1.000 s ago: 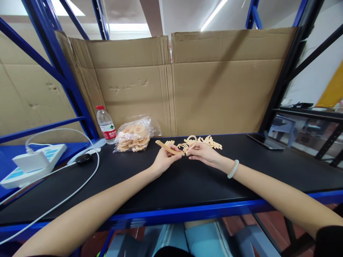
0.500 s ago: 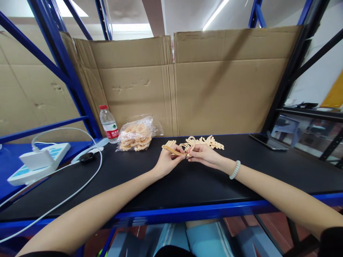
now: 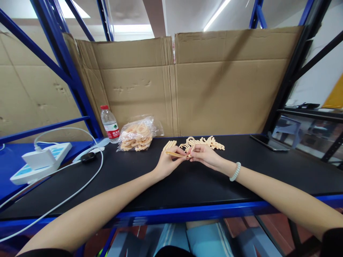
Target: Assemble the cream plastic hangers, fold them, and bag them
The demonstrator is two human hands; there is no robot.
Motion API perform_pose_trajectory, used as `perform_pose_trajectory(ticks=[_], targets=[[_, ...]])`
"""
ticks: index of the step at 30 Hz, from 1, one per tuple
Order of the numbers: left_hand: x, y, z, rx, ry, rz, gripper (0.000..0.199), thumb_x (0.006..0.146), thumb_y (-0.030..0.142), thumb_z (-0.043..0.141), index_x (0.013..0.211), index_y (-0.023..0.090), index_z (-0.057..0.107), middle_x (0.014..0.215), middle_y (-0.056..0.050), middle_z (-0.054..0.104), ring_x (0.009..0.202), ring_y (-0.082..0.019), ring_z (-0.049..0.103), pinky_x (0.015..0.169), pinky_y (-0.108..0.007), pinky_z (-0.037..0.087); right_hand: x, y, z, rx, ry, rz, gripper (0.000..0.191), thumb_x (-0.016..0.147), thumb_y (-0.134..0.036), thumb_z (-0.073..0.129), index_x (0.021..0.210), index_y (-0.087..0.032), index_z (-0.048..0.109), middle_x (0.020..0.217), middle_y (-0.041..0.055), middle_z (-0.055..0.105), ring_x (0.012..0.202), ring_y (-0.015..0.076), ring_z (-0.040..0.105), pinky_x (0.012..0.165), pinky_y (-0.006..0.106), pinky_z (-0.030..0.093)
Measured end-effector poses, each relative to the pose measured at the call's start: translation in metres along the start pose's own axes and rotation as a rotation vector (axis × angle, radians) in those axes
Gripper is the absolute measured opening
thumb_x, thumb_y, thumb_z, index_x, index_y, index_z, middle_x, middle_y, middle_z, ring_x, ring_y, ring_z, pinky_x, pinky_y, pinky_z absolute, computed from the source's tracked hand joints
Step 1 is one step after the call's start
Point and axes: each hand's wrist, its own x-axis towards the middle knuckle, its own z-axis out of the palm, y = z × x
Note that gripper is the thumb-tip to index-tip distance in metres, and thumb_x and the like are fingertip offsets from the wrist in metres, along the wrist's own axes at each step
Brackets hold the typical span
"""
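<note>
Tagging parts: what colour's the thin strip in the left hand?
Light tan; the strip shows best in the head view.

The bag (image 3: 137, 134) lies between the bottle (image 3: 110, 125) and loose pieces (image 3: 213, 144).

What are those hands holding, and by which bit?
Left hand: a flat, pale strip, pinched toward its right end. Right hand: apparently a curved piece, by its lower end.

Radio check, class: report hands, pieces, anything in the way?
Left hand pinching flat pale strip. Right hand holding curved piece at the strip's end. Loose pieces lying just beyond; none seen blocking.
</note>
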Motion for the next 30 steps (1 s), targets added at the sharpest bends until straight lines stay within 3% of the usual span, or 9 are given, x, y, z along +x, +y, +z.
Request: perform_pose_trajectory(ticks=[6, 19, 30], targets=[[-0.002, -0.001, 0.004, -0.083, 0.031, -0.091, 0.022, 0.070, 0.036, 0.076, 0.073, 0.018, 0.063, 0.080, -0.004, 0.066, 0.079, -0.020, 0.065, 0.073, -0.034, 0.054, 0.002, 0.005, 0.003, -0.035, 0.012, -0.112, 0.027, 0.065, -0.033, 0.081, 0.075, -0.016, 0.063, 0.072, 0.0012, 0.066, 0.067, 0.0124, 0.063, 0.065, 0.026, 0.052], [-0.002, 0.003, 0.005, -0.083, 0.020, -0.193, 0.023, 0.069, 0.035, 0.076, 0.076, 0.017, 0.064, 0.078, -0.005, 0.069, 0.078, -0.023, 0.068, 0.076, -0.037, 0.055, 0.001, 0.007, 0.010, -0.136, 0.114, -0.208, 0.027, 0.064, -0.038, 0.079, 0.071, -0.018, 0.061, 0.062, -0.0010, 0.062, 0.058, 0.0137, 0.061, 0.063, 0.031, 0.053], [0.000, 0.010, 0.007, -0.104, 0.079, -0.179, 0.022, 0.069, 0.032, 0.075, 0.075, 0.016, 0.062, 0.075, -0.002, 0.063, 0.073, -0.019, 0.065, 0.072, -0.035, 0.053, -0.003, 0.005, 0.015, -0.111, 0.154, -0.230, 0.026, 0.064, -0.037, 0.080, 0.071, -0.018, 0.064, 0.065, 0.0016, 0.065, 0.059, 0.0146, 0.061, 0.062, 0.031, 0.052]])
